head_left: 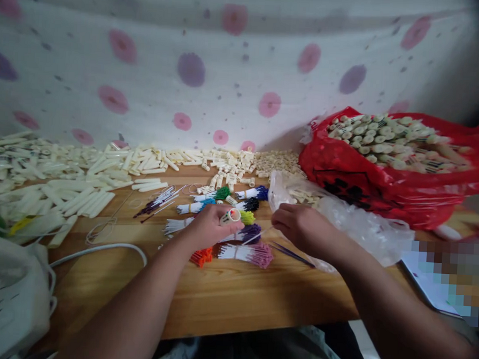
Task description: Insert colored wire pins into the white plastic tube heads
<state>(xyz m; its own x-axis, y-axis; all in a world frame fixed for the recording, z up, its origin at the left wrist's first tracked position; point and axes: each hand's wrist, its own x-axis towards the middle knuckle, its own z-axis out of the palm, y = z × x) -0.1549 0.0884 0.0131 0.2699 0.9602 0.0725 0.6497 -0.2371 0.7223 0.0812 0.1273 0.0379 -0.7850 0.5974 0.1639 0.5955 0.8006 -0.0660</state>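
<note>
My left hand (pixel 210 226) is closed round a small cream plastic tube (pixel 231 216), its open end facing me. My right hand (pixel 297 225) is curled in a pinch over the bundles of coloured sticks; what its fingers hold is too small to name. Beneath and between the hands lie bundles with purple (pixel 251 232), pink (pixel 262 254), orange (pixel 202 256), yellow-green (pixel 247 217), black (pixel 252 204), blue (pixel 260 193) and green (pixel 222 193) tips, all on a wooden table (pixel 225 296).
Heaps of cream plastic tubes (pixel 83 176) cover the table's left and back. A red bag (pixel 384 176) full of assembled pieces stands at the right, a clear plastic bag (pixel 353 223) before it. A white bag (pixel 8 296) and a cable (pixel 99 250) lie at the left.
</note>
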